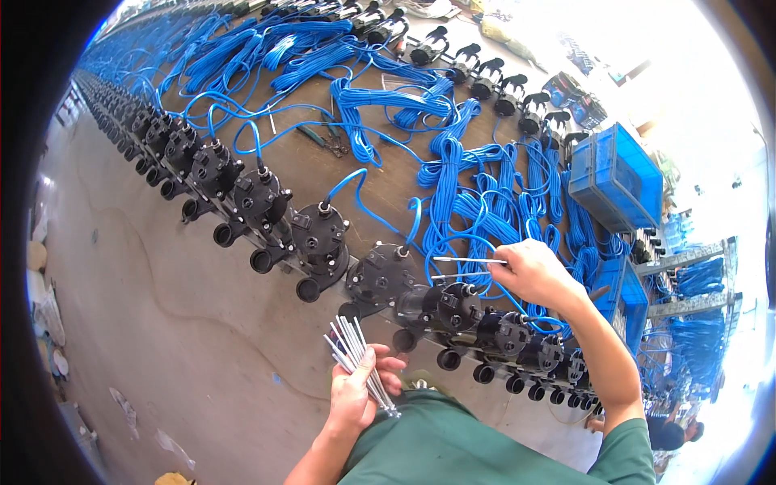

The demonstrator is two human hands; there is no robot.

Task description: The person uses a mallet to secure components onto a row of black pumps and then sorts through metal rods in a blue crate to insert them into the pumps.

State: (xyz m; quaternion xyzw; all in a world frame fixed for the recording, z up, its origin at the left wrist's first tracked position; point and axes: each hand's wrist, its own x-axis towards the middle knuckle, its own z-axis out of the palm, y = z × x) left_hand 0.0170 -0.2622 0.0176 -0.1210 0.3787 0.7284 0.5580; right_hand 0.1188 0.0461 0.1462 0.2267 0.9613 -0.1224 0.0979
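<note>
My left hand [356, 390], near my body, is closed round a bundle of long bolts [349, 343]. The thin silvery shafts fan out up and to the left, and their thicker ends poke out below the palm. Over the row of black units, my right hand [533, 273] pinches two more long bolts [462, 259], which point left. Below and left of these lies a black round unit [381, 276] with a fitting on its rim. Another black unit [453, 307] sits just under the right hand, joined to a blue cable. My fingers hide the right ends of the two bolts.
Black units [259, 196] with downward outlets line the near table edge. Coiled blue cables [444, 182] cover much of the brown table [291, 162]. Pliers [314, 136] lie among them. Blue crates [618, 178] stand at the right. Another person [669, 434] is at the lower right.
</note>
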